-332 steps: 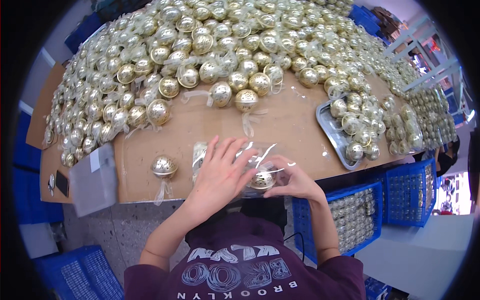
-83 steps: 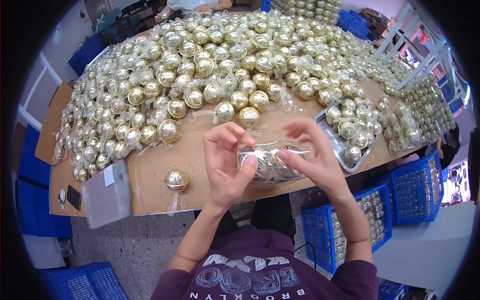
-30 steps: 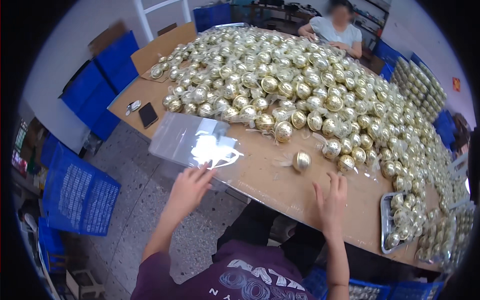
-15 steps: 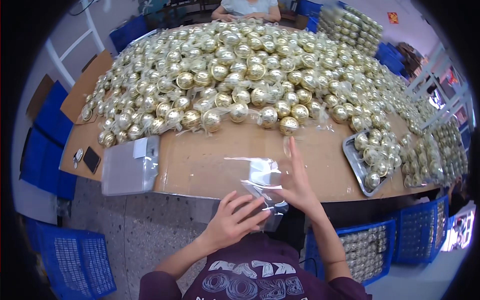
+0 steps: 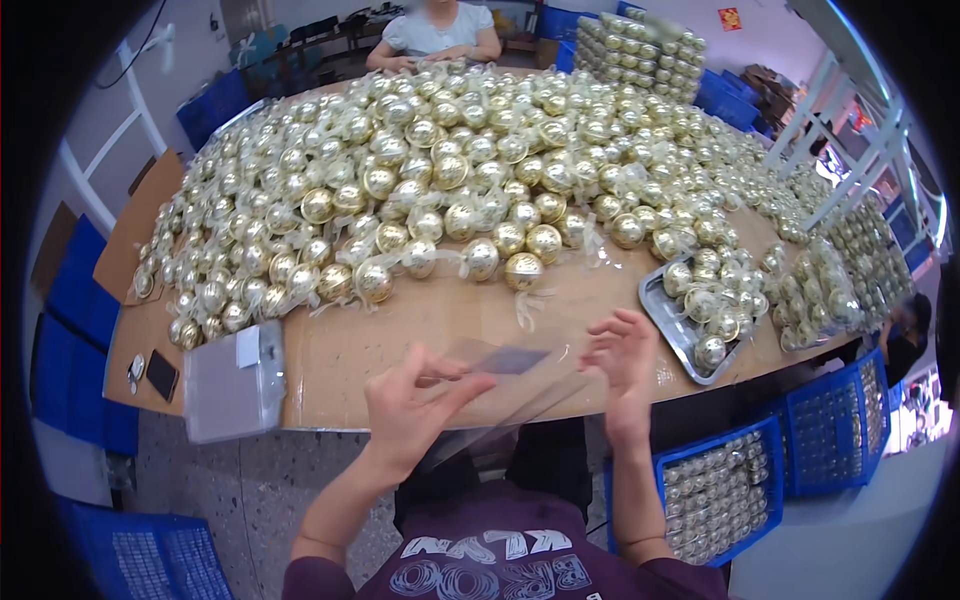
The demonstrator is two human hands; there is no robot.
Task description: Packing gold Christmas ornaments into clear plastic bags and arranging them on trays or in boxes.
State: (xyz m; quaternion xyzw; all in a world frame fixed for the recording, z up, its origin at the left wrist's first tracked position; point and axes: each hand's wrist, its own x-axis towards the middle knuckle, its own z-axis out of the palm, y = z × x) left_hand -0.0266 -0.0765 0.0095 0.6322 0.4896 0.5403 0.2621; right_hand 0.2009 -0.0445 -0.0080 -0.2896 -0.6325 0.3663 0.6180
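A clear, flat plastic bag (image 5: 512, 360) hangs tilted over the front edge of the table, with a greyish patch on it. My left hand (image 5: 408, 405) pinches its left side between thumb and fingers. Close to the bag's right edge, my right hand (image 5: 622, 372) is raised with its fingers apart and slightly bent; I see nothing gripped in it. Beyond both hands lies a wide heap of gold balls (image 5: 450, 172) with pale translucent ribbons. One gold ball (image 5: 523, 271) sits at the heap's near edge, its ribbon trailing toward me.
A stack of clear bags (image 5: 228, 385) lies at the table's left front, beside a phone (image 5: 162, 375). On the right, a metal tray (image 5: 695, 362) holds gold balls. Blue crates (image 5: 718, 490) of balls stand below right. A person (image 5: 438, 38) sits across the table (image 5: 345, 375).
My left hand has moved up and left, now pinching the bag, which has turned edge-on and tilted. My right hand has curled its fingers. The view has shifted.
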